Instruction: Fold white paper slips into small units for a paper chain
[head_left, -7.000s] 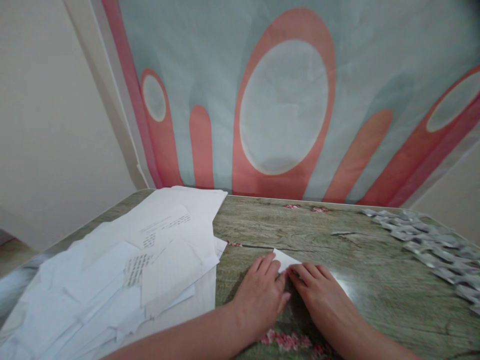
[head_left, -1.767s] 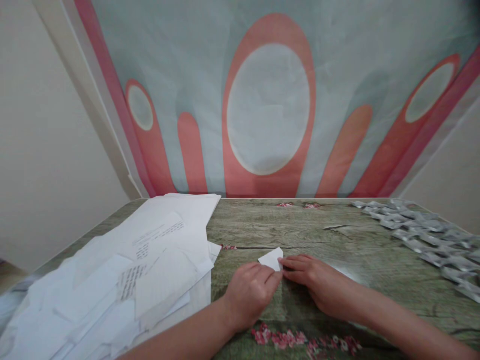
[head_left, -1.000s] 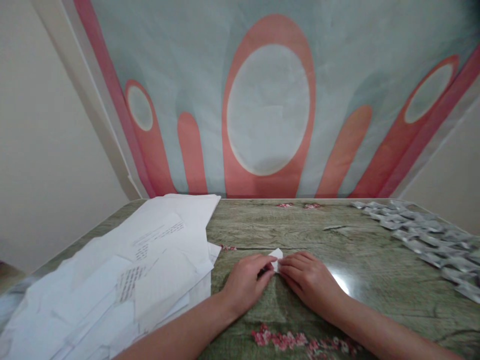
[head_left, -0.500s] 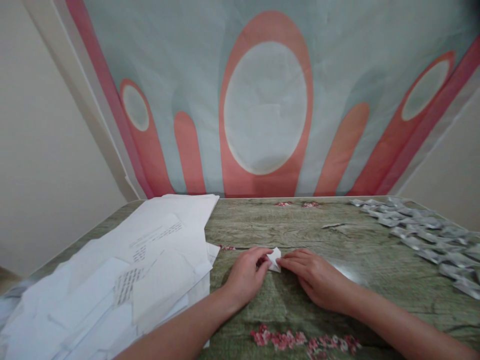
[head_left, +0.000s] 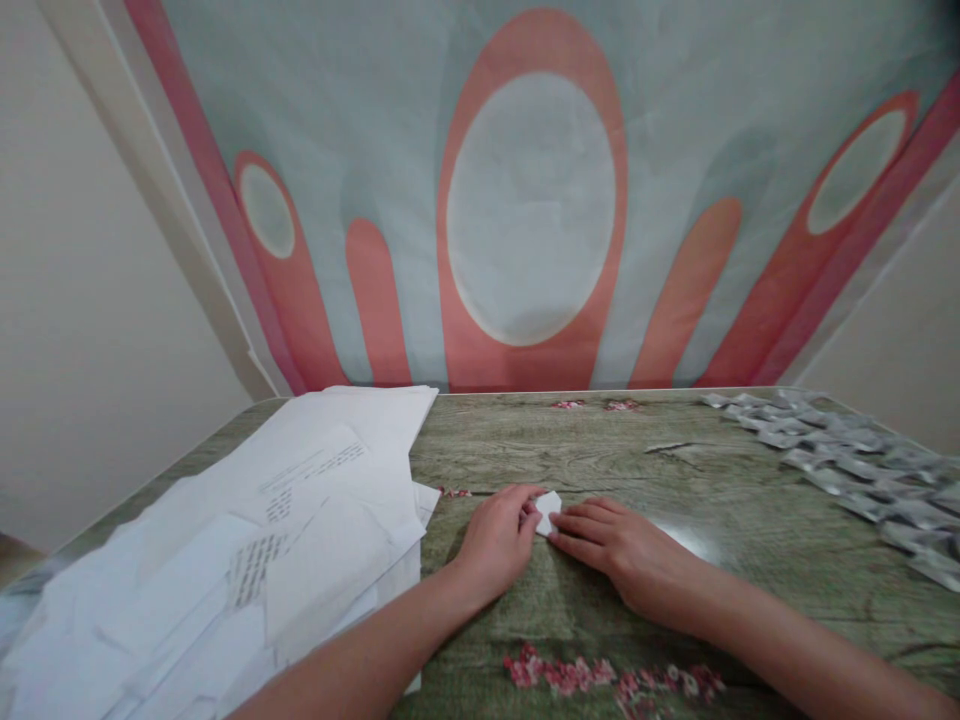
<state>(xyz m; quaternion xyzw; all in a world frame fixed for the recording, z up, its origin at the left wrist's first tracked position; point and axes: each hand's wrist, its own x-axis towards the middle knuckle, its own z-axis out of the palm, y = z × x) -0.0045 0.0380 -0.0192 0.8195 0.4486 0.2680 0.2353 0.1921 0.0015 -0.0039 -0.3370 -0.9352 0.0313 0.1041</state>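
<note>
A small piece of folded white paper (head_left: 548, 512) lies on the wood-patterned table between my hands. My left hand (head_left: 501, 535) pinches its left edge between thumb and fingers. From the other side, my right hand (head_left: 611, 545) presses on the paper's right edge with its fingertips, the fingers stretched out close together. The hands partly cover the paper's left and right edges.
A heap of loose white paper sheets (head_left: 330, 530), some printed, covers the table's left side. Several rows of folded greyish pieces (head_left: 847, 455) lie at the right. Behind the table (head_left: 525, 430) stands a patterned backdrop (head_left: 529, 210).
The paper's right part now lies flatter, its outline more compact. My right hand's fingers have shifted slightly down and left along its edge. My left hand stays nearly in place.
</note>
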